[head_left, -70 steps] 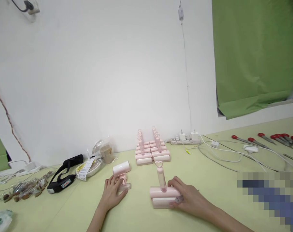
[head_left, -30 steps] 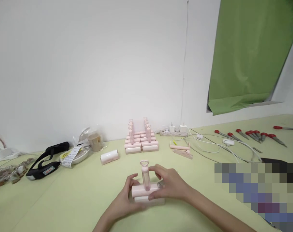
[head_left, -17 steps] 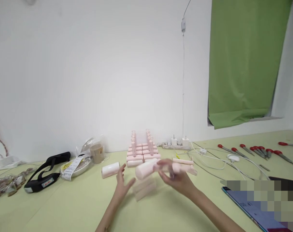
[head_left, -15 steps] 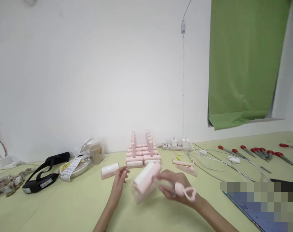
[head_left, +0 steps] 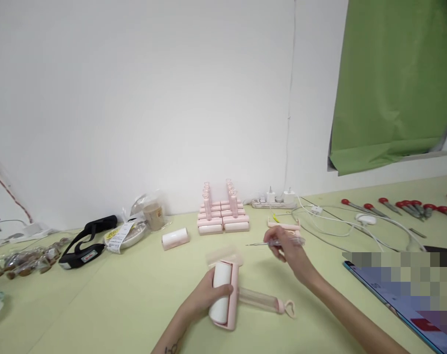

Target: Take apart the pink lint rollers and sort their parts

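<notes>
A pink lint roller lies on its side on the pale green table, its white paper roll facing up and its clear handle with a heart-shaped end pointing right. My left hand grips the roller's head. My right hand is raised a little further back and holds a thin clear-handled screwdriver with its metal tip pointing left. A translucent cover piece lies just behind the roller.
Several finished pink rollers stand in rows near the wall, with a loose white roll to their left. A power strip, white cables, red-handled tools, a black strap, a packaged cup and a tablet also sit here.
The roller went from standing upright between both hands to lying on its side under my left hand. My right hand let go of it and now holds the screwdriver.
</notes>
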{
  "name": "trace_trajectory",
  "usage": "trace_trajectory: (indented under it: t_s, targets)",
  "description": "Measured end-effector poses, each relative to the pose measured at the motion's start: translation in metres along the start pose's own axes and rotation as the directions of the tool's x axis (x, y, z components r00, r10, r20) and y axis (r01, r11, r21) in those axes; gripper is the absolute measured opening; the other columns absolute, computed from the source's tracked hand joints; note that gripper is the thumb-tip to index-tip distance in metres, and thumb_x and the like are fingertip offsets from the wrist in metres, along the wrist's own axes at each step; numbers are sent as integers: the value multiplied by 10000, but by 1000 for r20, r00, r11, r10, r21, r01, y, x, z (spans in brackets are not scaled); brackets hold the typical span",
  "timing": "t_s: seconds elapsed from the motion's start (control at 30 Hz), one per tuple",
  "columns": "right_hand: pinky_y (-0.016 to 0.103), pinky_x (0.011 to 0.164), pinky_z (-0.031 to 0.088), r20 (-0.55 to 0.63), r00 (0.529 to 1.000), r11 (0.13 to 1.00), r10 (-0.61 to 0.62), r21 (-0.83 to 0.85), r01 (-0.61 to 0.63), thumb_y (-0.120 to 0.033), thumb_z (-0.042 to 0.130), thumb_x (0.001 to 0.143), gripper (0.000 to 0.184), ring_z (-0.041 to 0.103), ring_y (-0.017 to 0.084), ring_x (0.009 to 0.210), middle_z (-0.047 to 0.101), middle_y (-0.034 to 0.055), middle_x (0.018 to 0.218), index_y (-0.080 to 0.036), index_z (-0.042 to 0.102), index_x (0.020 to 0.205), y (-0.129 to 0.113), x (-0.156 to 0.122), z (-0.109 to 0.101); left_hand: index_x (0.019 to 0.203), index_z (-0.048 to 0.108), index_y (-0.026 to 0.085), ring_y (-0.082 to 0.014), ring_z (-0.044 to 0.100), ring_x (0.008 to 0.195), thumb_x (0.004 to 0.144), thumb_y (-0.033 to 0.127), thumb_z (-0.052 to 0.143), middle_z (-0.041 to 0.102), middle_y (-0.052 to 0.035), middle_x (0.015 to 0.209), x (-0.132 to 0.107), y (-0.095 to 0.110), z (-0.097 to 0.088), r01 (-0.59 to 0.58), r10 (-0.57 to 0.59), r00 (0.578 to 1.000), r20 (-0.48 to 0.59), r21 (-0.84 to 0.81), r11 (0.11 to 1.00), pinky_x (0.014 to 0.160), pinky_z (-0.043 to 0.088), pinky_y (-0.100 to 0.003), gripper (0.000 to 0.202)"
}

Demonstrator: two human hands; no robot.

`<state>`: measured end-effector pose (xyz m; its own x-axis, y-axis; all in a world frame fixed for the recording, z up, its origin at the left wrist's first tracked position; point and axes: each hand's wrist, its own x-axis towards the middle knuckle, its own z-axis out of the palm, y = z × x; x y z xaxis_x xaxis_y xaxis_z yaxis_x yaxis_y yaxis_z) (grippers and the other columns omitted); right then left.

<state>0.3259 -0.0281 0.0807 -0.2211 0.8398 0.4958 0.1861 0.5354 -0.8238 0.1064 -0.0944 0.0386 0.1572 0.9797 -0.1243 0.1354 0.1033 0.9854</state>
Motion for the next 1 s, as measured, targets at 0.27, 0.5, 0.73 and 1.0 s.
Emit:
trace_trajectory:
  t_s: [0.27,0.5,0.73,1.0]
  targets:
    - [264,568,476,358,924,949,135,222,-225,-385,535,755,215,624,148,585,578,-27,589,-180,475,736,-13,-22,30,987,501,147,-196,492,816,649,259,561,563,-30,871,10,-13,8,-138,143,989,-41,101,985,721,398,-288,361]
    - [299,648,489,421,890,912,172,274,-306,-392,479,797,234,620,146,667,555,-20,687,-183,408,721,-15,-26,35,1028,465,149,-203,499,854,662,204,517,561,-41,913,7,-10,12,-110,111,993,-50,21,994,740,405,-299,373]
    - [252,671,414,448,876,983,-178,119,139,-305,294,892,172,500,121,717,501,-1,766,-208,437,887,0,-42,45,1039,467,131,-224,510,931,675,223,545,571,-77,994,2,-14,17,-166,173,965,-199,48,985,816,385,-308,384]
    - [182,531,368,468,812,860,-349,-184,475,-274,305,879,220,452,107,616,459,-10,697,-212,490,778,25,-51,63,946,458,137,-195,533,791,641,308,613,571,-50,839,-11,-16,29,-162,144,921,-362,-20,987,691,426,-270,383]
